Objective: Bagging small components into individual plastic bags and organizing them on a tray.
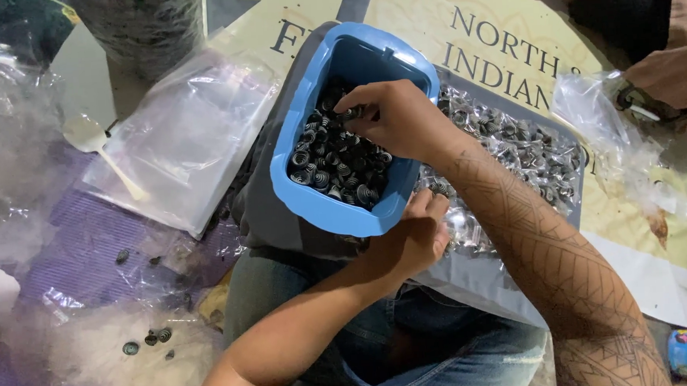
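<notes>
left hand (409,240) grips blue tub (305,195) rim; right hand (390,117) pinches springs (335,166) inside.

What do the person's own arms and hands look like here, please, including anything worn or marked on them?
Both forearms are bare, with no sleeves, gloves, rings or watch visible. The right forearm carries dark geometric line tattoos, which stop short of the right hand. The left forearm and left hand are unmarked.

A tub (297,195) of coiled springs (335,166) rests on the person's lap, the right hand (390,117) inside it, the left hand (407,240) under its near rim, a tray of small packets (527,150) to its right, flat plastic bags (179,138) and a spoon (98,150) to its left.
</notes>
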